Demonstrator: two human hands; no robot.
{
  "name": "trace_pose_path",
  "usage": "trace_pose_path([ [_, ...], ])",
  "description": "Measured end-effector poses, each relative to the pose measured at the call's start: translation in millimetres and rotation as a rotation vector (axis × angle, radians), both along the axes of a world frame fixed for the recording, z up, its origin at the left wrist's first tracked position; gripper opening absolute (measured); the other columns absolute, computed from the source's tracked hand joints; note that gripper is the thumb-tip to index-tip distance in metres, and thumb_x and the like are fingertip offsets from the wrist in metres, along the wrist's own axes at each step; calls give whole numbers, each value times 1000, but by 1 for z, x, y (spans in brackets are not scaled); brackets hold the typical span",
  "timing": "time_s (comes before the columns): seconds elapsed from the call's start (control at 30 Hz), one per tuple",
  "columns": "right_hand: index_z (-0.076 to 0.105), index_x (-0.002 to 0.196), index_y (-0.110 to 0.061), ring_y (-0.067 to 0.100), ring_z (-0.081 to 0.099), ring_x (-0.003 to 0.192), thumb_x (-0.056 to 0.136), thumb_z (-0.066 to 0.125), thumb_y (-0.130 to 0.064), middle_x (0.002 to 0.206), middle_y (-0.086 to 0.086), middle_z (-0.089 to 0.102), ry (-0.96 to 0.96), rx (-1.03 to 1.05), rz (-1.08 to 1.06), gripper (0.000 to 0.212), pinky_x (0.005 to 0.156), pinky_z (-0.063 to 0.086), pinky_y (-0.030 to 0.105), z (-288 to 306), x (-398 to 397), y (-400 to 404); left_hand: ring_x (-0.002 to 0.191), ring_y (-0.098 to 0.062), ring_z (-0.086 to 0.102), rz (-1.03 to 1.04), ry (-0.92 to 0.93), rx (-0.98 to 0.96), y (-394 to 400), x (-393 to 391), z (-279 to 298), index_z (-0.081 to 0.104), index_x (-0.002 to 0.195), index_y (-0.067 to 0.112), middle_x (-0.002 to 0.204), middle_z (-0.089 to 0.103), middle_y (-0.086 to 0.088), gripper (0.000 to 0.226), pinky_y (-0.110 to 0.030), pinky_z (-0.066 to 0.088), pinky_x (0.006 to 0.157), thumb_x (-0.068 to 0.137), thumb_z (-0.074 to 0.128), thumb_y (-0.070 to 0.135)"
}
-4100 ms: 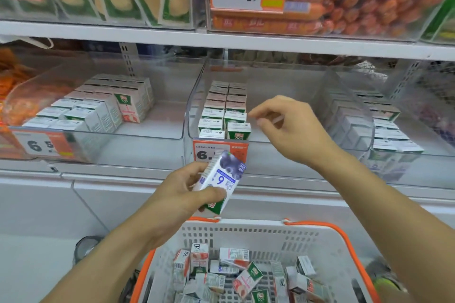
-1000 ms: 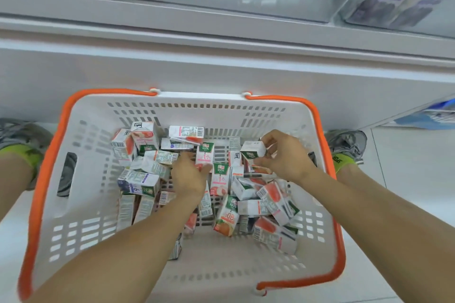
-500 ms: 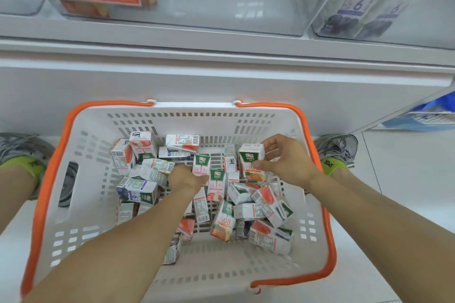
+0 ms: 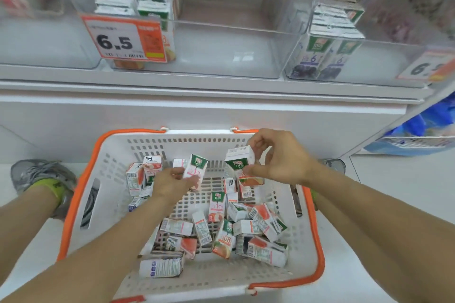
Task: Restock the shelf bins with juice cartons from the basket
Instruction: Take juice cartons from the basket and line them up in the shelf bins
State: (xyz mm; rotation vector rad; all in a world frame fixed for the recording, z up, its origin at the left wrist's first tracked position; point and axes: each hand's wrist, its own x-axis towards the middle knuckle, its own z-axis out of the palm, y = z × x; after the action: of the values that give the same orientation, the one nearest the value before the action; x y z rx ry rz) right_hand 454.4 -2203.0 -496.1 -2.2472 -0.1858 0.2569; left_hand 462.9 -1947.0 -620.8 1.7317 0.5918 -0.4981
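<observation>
Juice cartons fill the basket (image 4: 81,194); the left hand (image 4: 170,183) pinches a peach carton (image 4: 195,170), the right hand (image 4: 278,157) grips an orange carton (image 4: 240,158); lifting both upright toward matching bins (image 4: 221,32) seems best

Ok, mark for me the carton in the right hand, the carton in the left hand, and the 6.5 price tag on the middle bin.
Right-hand carton (image 4: 240,158): head view, on its green-printed front face.
Left-hand carton (image 4: 196,167): head view, on its pale front panel.
Price tag (image 4: 123,39): head view, on the white panel by the digits.
</observation>
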Motion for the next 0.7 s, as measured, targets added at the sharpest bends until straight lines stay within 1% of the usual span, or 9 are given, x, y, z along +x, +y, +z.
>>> trace_pose_path([
  [0.07,65,94,-19,6,62,68,63,92,-18,81,-5,67,-51,22,52,41,61,46,16,24,3,10,74,-17,68,-18,66,-261,17,4,48,64,105,4,91,75,-8,27,-35,56,82,82,77,7],
  [0.13,63,102,-19,12,61,68,66,89,-10,85,-1,63,-90,88,86,46,59,49,26,49,5,21,80,-18,68,-78,37,-405,32,6,98,68,102,0,91,74,-10,18,-38,55,90,85,71,6],
  [0.23,64,107,-15,13,56,70,67,87,-2,86,5,58,-159,234,89,48,60,50,35,85,10,45,93,-25,70,-164,-148,-507,60,4,170,70,106,2,103,73,-14,46,-36,58,87,66,86,20],
  [0.3,66,103,-14,12,57,74,69,87,-2,88,10,62,-253,321,88,42,61,50,35,108,18,66,89,-26,72,-197,-312,-511,81,4,207,68,111,4,102,74,-15,80,-32,61,77,42,99,28],
  [0.37,66,102,-18,11,61,77,72,85,-5,88,4,66,-372,403,54,38,63,52,32,129,29,86,85,-24,73,-166,-462,-547,96,7,237,66,114,3,101,73,-16,87,-28,59,72,38,100,28],
  [0.43,64,105,-17,14,65,80,75,84,-7,91,-1,69,-499,471,-1,38,65,55,30,147,42,101,84,-23,72,-101,-572,-606,105,15,254,64,118,1,105,72,-18,76,-28,59,75,51,94,19],
  [0.5,62,109,-13,19,68,85,78,82,-8,97,1,70,-606,505,-78,38,68,57,30,160,59,110,82,-21,72,-42,-649,-641,108,25,262,59,123,-2,103,73,-17,76,-29,59,80,56,88,17],
  [0.6,61,110,-15,14,69,89,78,81,-7,100,-3,70,-682,473,-174,38,72,57,28,173,90,117,89,-22,73,15,-702,-654,112,38,266,61,119,2,105,74,-16,92,-33,59,83,40,99,30],
  [0.7,63,107,-20,6,68,91,76,82,-5,99,-8,71,-631,307,-135,39,77,56,24,177,117,122,83,-21,74,45,-701,-640,119,46,265,63,112,6,101,75,-15,93,-29,60,76,31,101,32],
])
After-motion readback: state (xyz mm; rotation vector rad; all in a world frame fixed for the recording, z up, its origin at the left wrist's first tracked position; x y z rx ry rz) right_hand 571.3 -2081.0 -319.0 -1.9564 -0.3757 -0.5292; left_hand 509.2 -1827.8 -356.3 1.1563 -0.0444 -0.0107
